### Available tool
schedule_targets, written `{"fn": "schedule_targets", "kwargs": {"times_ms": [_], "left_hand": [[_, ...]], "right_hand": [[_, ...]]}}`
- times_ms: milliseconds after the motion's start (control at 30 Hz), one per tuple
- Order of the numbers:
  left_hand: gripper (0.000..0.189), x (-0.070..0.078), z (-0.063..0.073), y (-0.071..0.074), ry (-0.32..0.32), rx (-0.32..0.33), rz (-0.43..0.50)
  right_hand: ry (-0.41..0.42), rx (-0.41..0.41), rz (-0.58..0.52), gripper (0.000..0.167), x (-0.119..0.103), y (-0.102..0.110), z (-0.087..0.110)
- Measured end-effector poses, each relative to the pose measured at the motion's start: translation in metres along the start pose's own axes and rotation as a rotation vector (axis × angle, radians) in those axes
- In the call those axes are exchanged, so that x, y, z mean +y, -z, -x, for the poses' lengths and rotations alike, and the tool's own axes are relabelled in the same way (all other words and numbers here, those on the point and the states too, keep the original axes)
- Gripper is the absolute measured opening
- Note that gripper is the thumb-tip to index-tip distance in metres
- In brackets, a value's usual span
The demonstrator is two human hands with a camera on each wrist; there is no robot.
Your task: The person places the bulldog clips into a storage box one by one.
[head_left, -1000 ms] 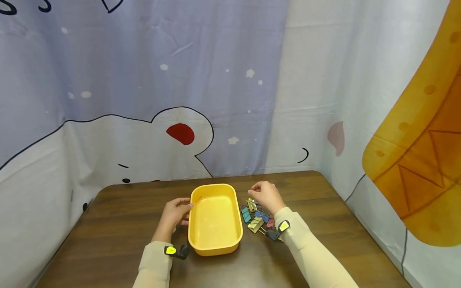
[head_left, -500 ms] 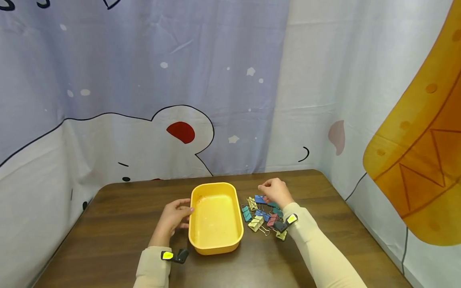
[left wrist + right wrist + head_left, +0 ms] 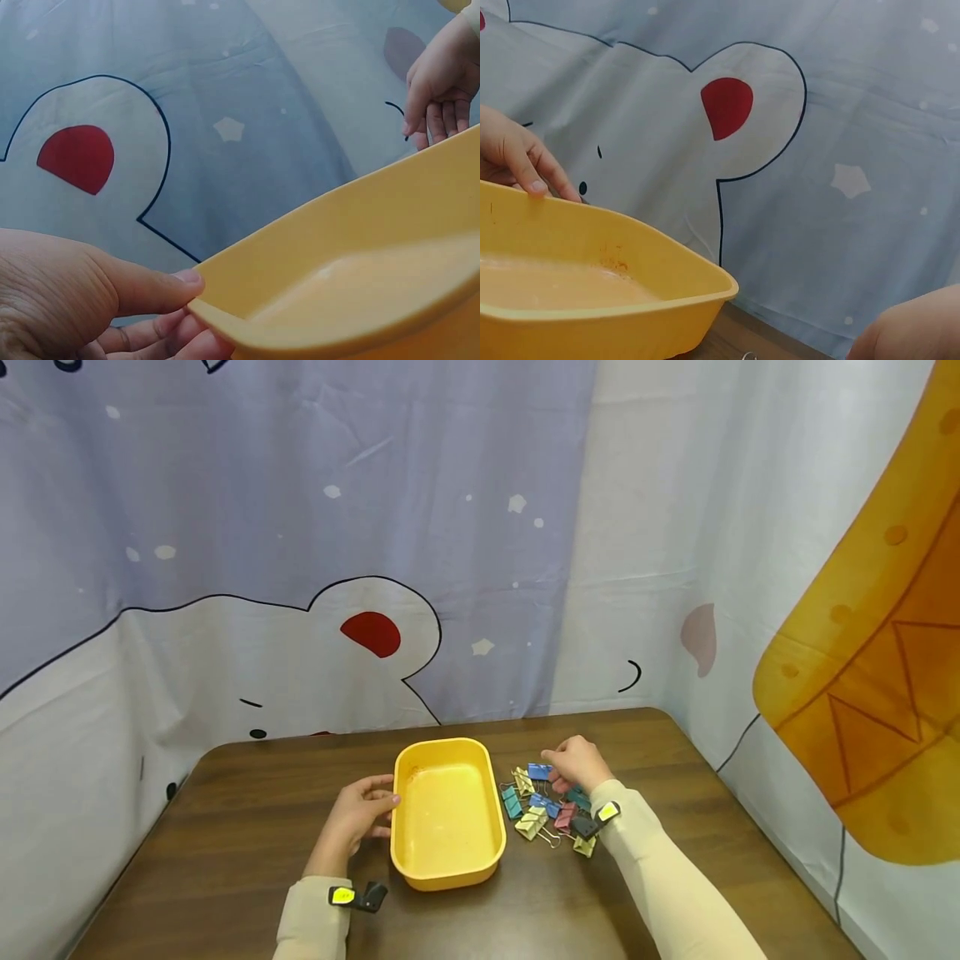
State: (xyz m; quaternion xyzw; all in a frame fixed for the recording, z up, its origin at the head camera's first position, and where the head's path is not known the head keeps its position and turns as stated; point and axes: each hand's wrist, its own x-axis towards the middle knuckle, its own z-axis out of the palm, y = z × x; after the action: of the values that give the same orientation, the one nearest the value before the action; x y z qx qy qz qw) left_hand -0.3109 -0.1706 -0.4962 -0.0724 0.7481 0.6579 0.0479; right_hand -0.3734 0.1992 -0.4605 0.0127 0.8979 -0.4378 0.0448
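A yellow plastic tray [image 3: 450, 878] stands on the table with nothing inside. My left hand [image 3: 357, 814] grips its left side; in the left wrist view the thumb [image 3: 154, 289] lies on the rim and the fingers are below it. My right hand [image 3: 579, 762] hovers over a loose pile of binder clips right of the tray, its fingers pointing down and relaxed, with no clip seen in them. Closest to its fingertips is a blue binder clip [image 3: 539, 772]. The pile also has a cream clip [image 3: 531, 823], a teal clip [image 3: 512, 802] and a red clip [image 3: 566, 817].
The brown wooden table [image 3: 277, 827] runs back to a printed curtain [image 3: 495, 568]. Another yellowish clip [image 3: 584, 846] lies at the near right of the pile, beside the right wrist's camera [image 3: 587, 825]. A dark cord hangs along the curtain at right.
My right hand has shifted to the right over the pile, uncovering the blue clip at the back and several others. The left hand stays on the tray.
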Motion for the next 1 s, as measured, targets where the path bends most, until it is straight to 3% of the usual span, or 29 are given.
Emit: {"fn": "schedule_targets", "kwargs": {"times_ms": [267,533,700,1000], "left_hand": [[0.045,0.0,-0.001,0.0,-0.007,-0.006,-0.004],[0.046,-0.001,0.001,0.0,-0.002,-0.004,-0.018],[0.046,-0.001,0.001,0.001,-0.001,-0.004,-0.025],[0.045,0.0,0.001,0.001,-0.011,-0.01,-0.017]], "right_hand": [[-0.026,0.023,-0.025,0.038,-0.003,-0.005,0.001],[-0.099,-0.018,0.011,0.031,-0.001,-0.01,-0.001],[-0.132,-0.051,-0.099,0.029,-0.001,-0.014,-0.002],[-0.186,-0.1,-0.428,0.028,0.001,-0.017,-0.002]]}}
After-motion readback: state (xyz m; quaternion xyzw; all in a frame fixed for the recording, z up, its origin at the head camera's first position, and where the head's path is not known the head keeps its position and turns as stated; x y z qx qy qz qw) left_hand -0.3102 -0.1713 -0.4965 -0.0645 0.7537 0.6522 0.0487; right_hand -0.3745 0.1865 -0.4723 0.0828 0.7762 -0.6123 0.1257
